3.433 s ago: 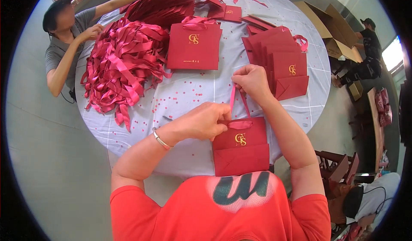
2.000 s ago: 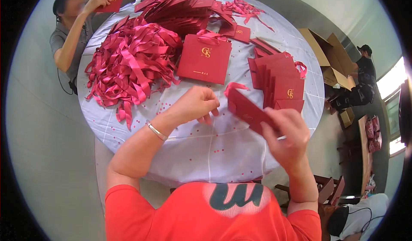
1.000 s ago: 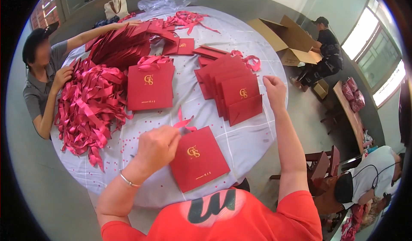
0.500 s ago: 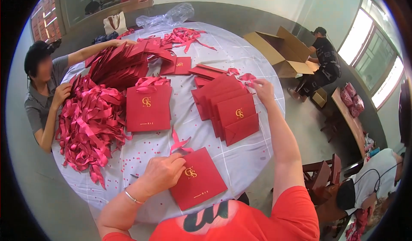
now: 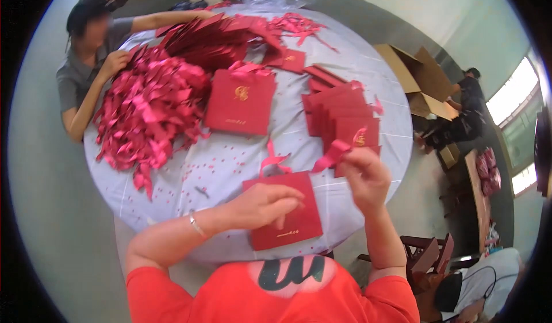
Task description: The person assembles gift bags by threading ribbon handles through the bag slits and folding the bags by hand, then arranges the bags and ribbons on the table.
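A flat red paper gift bag (image 5: pixel 290 222) with a gold emblem lies at the near edge of the round white table (image 5: pixel 230 168). My left hand (image 5: pixel 265 203) rests on top of it, fingers curled over its middle. My right hand (image 5: pixel 363 170) is raised just right of the bag and pinches a red ribbon (image 5: pixel 330 155) that bends up to the left. A stack of finished red bags (image 5: pixel 345 123) lies directly behind my right hand. Another single red bag (image 5: pixel 241 102) lies flat in the table's middle.
A big heap of loose red ribbons (image 5: pixel 146 110) covers the table's left side, where a person in grey (image 5: pixel 86 64) handles them. More flat red bags (image 5: pixel 218 35) pile at the far side. Open cardboard boxes (image 5: pixel 417 84) and another person (image 5: pixel 468 96) are right of the table.
My right hand came back from the stack of bags with a red ribbon and now holds it beside the near bag. My left hand stayed on that bag.
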Demonstrator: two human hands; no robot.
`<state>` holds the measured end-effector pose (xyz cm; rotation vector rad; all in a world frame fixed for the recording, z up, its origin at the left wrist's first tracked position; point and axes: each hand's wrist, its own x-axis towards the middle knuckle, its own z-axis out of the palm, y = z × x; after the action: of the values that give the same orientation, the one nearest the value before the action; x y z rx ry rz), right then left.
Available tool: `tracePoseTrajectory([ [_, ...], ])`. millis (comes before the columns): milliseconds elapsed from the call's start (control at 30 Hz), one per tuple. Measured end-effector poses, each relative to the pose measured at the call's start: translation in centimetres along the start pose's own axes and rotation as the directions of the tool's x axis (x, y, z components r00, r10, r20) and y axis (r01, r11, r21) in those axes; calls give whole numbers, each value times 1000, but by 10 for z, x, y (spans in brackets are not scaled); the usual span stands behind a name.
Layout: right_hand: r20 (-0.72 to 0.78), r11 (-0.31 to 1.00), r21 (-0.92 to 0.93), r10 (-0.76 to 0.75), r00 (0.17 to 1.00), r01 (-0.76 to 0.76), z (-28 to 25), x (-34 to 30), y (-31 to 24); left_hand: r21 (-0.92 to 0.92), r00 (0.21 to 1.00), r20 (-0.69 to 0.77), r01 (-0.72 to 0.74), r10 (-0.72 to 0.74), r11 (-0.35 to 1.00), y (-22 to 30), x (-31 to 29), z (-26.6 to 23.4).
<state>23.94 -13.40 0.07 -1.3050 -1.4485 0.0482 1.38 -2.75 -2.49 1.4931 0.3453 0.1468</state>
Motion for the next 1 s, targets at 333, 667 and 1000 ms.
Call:
tracePoseTrajectory([
  [333, 288, 901, -125, -368, 884, 416, 38, -31, -14, -551, 991, -88, 33, -98, 834, -20, 12, -16],
  [667, 357, 982, 80, 135, 924, -174, 25, -43, -24, -427, 977, -201, -16, -78, 904, -14, 8, -15],
  [1000, 261, 947, 87, 277, 925, -308, 63, -18, -16, -254, 966, -251, -1, -65, 967, -9, 6, -12],
])
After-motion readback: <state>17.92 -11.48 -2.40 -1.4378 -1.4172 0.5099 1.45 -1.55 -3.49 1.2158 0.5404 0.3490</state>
